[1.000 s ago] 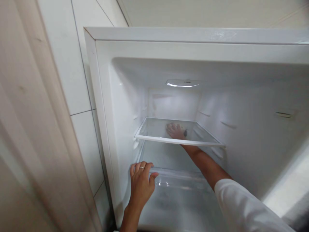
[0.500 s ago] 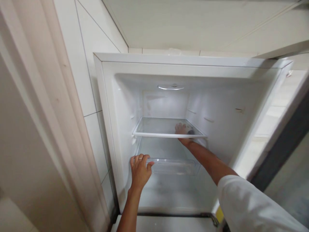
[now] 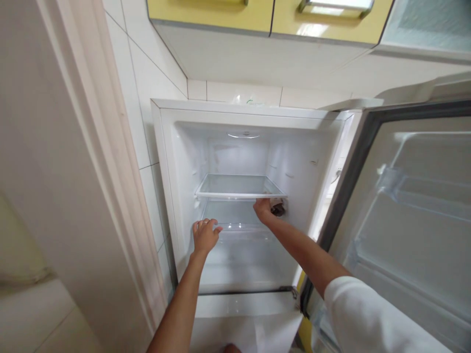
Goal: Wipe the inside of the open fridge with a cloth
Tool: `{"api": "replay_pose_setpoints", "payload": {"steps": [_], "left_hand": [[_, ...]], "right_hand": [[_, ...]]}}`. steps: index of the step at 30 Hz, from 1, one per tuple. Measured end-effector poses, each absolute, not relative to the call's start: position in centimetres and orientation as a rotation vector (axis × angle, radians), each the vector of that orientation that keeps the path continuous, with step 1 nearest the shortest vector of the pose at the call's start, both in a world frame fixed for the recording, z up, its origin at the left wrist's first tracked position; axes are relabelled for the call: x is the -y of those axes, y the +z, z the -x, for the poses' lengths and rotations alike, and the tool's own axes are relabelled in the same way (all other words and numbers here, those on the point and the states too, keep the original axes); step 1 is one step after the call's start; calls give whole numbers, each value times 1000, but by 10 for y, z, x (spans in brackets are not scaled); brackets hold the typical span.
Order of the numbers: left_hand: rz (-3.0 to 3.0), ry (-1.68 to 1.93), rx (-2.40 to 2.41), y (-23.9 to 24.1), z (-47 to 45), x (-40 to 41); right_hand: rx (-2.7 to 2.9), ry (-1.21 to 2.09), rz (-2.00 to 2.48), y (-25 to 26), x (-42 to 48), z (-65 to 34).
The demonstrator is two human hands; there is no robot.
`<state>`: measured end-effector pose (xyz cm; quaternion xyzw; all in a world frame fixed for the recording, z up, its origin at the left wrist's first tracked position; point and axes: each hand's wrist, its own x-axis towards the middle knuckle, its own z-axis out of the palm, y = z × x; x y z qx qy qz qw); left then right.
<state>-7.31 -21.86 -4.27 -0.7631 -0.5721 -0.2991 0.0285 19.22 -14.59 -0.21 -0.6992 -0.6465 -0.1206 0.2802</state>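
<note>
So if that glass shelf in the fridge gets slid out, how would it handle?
Probably stiff: the glass shelf lies flat in a white frame, showing no sag. Likely heavy for its thinness and breakable, being clear glass. It may feel slippery, as its surface looks smooth; the right hand sits at its front edge.

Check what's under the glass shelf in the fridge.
Under the glass shelf: the right hand at its front right corner, closed on a dark object, and lower down a clear drawer with the left hand on its rim. The hand hides most of that object; kind unclear.
</note>
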Motion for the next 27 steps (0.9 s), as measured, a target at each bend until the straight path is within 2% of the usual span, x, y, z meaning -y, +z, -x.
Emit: {"api": "replay_pose_setpoints", "payload": {"steps": [8,16,23,27], "left_hand": [[2373,-841,1814,-37,71,221],[2379,-786,1838,-36,70,224],[2410,-856,1853,-39,68,228],[2416,-1009,1904,-35,66,228]], "right_hand": [[1922,-292,1968,12,198,-167],[2174,-136,1526,31,236,-148],[1723,51,977,11,281,-137],[1275,129,852,8,304,-127]]}}
